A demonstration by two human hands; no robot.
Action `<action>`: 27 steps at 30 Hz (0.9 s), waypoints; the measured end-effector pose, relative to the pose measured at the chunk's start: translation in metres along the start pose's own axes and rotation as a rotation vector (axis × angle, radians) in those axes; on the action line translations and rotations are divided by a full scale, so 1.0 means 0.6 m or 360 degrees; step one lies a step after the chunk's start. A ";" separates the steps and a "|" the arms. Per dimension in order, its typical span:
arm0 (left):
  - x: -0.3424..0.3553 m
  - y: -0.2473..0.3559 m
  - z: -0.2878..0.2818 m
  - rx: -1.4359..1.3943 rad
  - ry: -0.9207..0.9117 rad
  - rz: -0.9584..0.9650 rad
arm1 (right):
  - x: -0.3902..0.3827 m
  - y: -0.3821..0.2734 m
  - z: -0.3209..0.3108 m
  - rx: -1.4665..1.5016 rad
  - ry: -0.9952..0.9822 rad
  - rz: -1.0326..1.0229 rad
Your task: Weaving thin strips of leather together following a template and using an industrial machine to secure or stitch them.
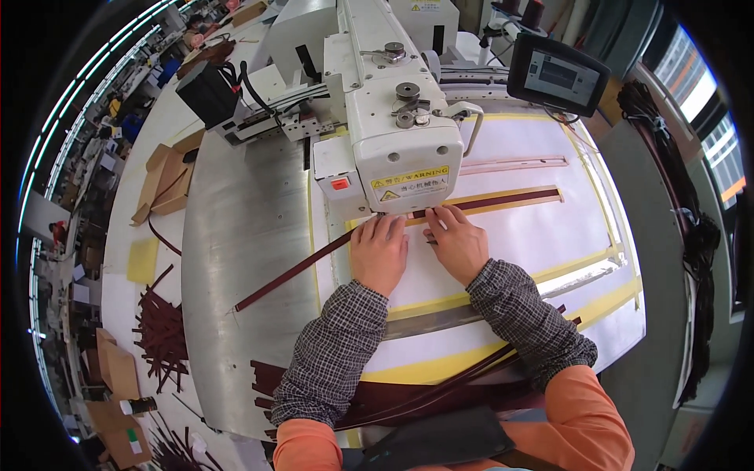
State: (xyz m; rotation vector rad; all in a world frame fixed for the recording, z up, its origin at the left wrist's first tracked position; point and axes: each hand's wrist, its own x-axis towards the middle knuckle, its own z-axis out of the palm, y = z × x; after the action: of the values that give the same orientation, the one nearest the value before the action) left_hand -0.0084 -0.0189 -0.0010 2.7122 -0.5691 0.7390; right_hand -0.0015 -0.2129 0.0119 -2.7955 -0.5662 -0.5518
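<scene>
A long dark red strap (292, 273) runs slantwise across the metal plate and under the head of a white sewing machine (404, 149). Fingers bent, my left hand (378, 255) is closed over the strap just below the machine head. Close by on the right, my right hand (459, 247) pinches the strap with thumb and forefinger. A small dark tip shows by that hand's curled fingers; its kind cannot be made out. Beyond my right hand, the strap lies in a yellow-edged slot (503, 202) on the white sheet (542, 243). The needle area is hidden.
A second narrow slot (510, 165) lies farther back. A control screen (558, 74) stands at the back right. Dark red straps (471, 400) lie before me, and a pile of strips (162, 322) at left, near an open cardboard box (166, 184). Dark bundles (699, 251) hang at right.
</scene>
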 end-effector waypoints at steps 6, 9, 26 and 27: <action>-0.012 -0.022 -0.021 -0.0024 -0.0065 -0.0112 | 0.019 -0.030 0.009 0.0016 0.0013 -0.0138; -0.015 -0.008 -0.006 -0.0047 -0.0031 -0.0198 | 0.012 -0.022 0.010 0.0041 0.0051 -0.0163; -0.001 0.001 0.026 -0.0029 -0.0175 -0.0264 | 0.007 0.009 0.023 0.0093 -0.0050 -0.0194; 0.001 -0.001 0.023 -0.0029 -0.0248 -0.0288 | 0.006 0.009 0.022 0.0140 -0.0036 -0.0178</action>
State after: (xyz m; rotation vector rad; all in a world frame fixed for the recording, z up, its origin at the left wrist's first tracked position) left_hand -0.0018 -0.0237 -0.0122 2.7742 -0.3546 0.4776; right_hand 0.0081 -0.2125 0.0007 -2.7028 -0.7373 -0.5052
